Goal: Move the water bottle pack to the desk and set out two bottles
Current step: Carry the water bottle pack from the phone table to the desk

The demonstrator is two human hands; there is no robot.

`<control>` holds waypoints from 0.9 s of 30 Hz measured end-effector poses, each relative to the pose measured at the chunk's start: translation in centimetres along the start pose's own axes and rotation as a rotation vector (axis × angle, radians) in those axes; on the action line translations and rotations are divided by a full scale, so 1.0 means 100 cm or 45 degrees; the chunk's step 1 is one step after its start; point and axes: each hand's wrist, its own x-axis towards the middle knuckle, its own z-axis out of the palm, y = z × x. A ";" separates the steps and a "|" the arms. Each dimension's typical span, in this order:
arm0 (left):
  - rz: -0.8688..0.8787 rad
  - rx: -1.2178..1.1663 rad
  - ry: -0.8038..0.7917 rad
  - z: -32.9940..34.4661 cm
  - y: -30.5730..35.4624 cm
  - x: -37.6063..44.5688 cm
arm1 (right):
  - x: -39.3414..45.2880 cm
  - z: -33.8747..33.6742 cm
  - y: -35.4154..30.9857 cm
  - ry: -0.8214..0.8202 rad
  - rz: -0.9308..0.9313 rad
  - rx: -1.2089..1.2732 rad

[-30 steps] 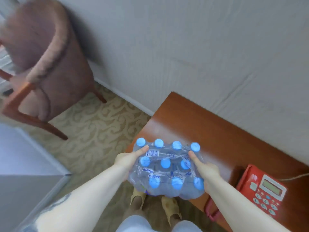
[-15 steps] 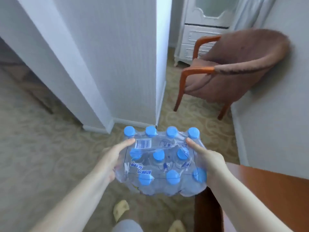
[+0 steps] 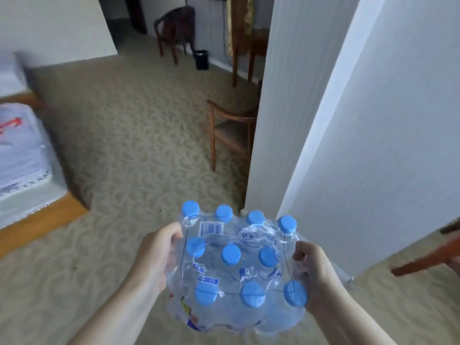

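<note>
A shrink-wrapped water bottle pack (image 3: 236, 267) with several blue caps hangs in front of me, carried over the carpet. My left hand (image 3: 155, 257) grips its left side and my right hand (image 3: 315, 272) grips its right side, fingers curled into the plastic wrap. A wooden desk (image 3: 251, 43) stands far back, partly hidden behind the white wall corner.
A white wall corner (image 3: 311, 120) juts out on the right. A wooden chair (image 3: 231, 130) stands beside it, a dark chair (image 3: 174, 28) and a black bin (image 3: 201, 59) farther back. A bed (image 3: 22, 155) lies at the left. An orange chair arm (image 3: 428, 257) shows at the right edge.
My view has swung left from the side table and the pink armchair to the open room. The pack stays held between both hands.
</note>
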 end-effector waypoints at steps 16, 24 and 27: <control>-0.004 -0.279 0.291 -0.080 0.198 0.282 | 0.208 0.334 -0.153 -0.111 -0.031 -0.199; -0.002 -0.301 0.263 -0.124 0.323 0.437 | 0.311 0.512 -0.229 -0.118 -0.025 -0.271; 0.035 -0.245 0.201 -0.136 0.376 0.516 | 0.358 0.578 -0.249 -0.070 -0.033 -0.174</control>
